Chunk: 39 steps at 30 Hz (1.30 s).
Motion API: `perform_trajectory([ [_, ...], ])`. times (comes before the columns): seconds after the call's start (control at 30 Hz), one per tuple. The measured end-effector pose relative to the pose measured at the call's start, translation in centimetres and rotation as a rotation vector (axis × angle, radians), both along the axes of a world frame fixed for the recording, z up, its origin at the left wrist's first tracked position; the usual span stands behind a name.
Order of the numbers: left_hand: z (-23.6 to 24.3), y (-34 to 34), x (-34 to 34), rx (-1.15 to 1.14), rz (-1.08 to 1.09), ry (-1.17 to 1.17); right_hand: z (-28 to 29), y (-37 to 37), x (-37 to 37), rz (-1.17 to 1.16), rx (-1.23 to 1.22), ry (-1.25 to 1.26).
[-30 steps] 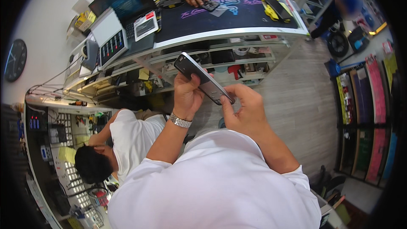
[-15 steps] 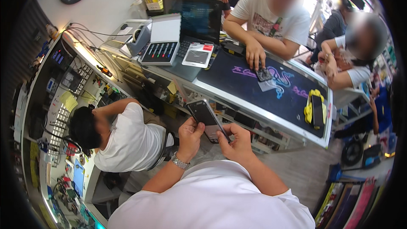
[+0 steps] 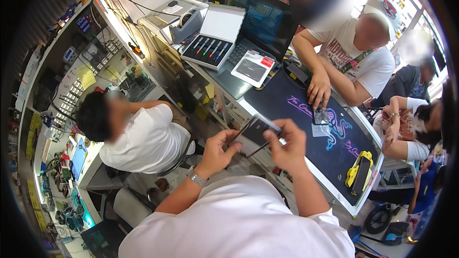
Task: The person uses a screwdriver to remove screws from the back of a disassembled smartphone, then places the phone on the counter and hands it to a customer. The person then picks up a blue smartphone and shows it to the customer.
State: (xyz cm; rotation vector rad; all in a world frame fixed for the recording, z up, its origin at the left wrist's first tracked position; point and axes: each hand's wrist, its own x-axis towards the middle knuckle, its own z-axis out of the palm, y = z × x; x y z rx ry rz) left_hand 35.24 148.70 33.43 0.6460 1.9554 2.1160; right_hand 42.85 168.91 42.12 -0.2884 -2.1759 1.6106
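Between both hands I hold a dark smartphone, tilted in front of my chest; its edges are slightly blurred. My left hand, with a metal watch on the wrist, grips its left side with the thumb along the edge. On the opposite side my right hand grips it, thumb pressed at its upper right. Beyond the phone lies a dark printed mat on the counter. Across the counter a person's hand rests on another phone with a cracked-looking surface.
A laptop, an open box of colored screwdrivers, a tape dispenser and a packaged item stand on the counter. A yellow-cased device lies on the mat's near right. At left a person in white sits by a cluttered workbench.
My view has swung left, so the counter sits further right. The phone has been turned to lie more sideways, and my right hand has risen along its edge.
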Motion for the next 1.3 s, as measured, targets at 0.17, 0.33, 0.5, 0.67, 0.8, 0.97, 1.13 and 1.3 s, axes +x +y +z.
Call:
perform_trajectory([
  [0.17,0.0,-1.5,-6.6,0.072,-0.071,-0.089,1.6,0.6,-5.9,0.090,-0.178,0.085],
  [0.33,-0.4,-4.7,-12.9,0.114,-0.033,0.125,4.3,3.0,-12.6,-0.085,-0.257,0.341],
  [0.5,-1.0,-10.4,-16.9,0.054,0.012,0.020,7.0,9.5,-17.8,-0.341,-0.594,0.632],
  [0.67,6.1,-15.0,-20.1,0.211,0.122,0.358,7.3,15.7,-22.5,-0.391,-0.629,0.795],
  [0.8,18.3,-18.1,-21.4,0.285,0.158,0.957,7.8,20.0,-26.1,-0.379,-0.689,0.863],
  [0.97,28.3,-14.4,-20.4,0.155,-0.136,1.541,8.1,23.3,-29.7,-0.473,-0.725,0.898],
  [1.13,30.7,-10.4,-20.1,0.052,-0.274,1.643,6.9,25.4,-31.8,-0.497,-0.699,0.854],
  [1.3,30.9,-8.9,-21.1,0.044,-0.289,1.634,6.0,27.8,-34.0,-0.577,-0.753,0.856],
])
